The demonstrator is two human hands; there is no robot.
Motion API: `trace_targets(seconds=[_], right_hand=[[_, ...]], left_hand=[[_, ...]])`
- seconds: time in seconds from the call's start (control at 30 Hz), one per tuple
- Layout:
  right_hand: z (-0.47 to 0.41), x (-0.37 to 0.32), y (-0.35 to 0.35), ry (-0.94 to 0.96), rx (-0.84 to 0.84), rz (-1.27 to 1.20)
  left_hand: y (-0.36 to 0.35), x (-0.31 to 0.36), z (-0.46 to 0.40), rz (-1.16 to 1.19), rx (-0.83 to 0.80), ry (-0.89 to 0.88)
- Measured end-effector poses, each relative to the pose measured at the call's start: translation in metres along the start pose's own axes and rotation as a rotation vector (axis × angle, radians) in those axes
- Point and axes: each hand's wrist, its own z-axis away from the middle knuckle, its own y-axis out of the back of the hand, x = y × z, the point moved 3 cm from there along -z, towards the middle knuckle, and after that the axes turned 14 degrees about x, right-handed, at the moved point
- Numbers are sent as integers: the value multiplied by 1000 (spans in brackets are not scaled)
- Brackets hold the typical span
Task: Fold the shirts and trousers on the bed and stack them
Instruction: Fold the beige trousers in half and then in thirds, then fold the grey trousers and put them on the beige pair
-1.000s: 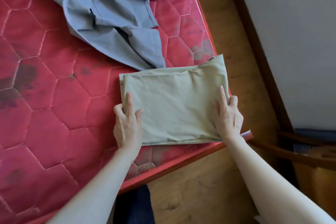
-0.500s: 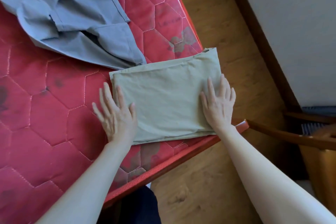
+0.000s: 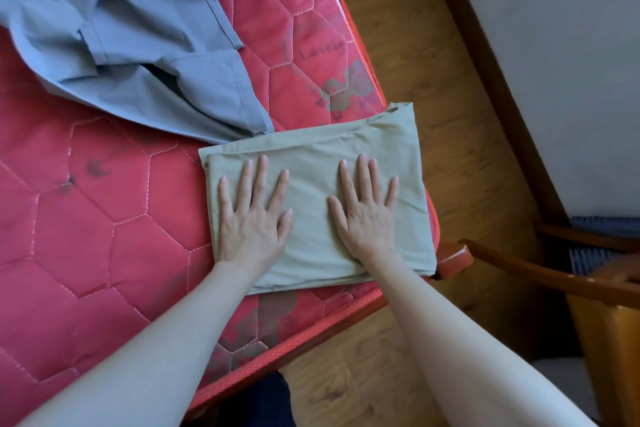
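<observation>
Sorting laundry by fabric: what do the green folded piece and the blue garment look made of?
Green folded garment: thin, matte woven cloth, likely cotton; soft creases, no sheen. Blue garment: similar matte woven fabric, stitched hems, crisp folds. Exact fibre unclear.

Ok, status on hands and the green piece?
Left hand and right hand flat, open, on folded green garment at mattress corner. Blue garment unfolded behind. Nothing obstructing.

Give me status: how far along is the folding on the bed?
Done: the green garment lies folded at the red mattress corner. In hand: left hand and right hand press flat on it, fingers spread. Left: the blue garment lies crumpled and unfolded; no stack yet.
</observation>
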Motion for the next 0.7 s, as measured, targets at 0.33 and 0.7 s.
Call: trace_targets(seconds=[0.33, 0.7], right_hand=[[-36, -103, 39, 64, 72, -177], [-145, -213, 1, 106, -105, -171]], left_hand=[[63, -112, -46, -78, -15, 33], [44, -243, -104, 11, -194, -18]])
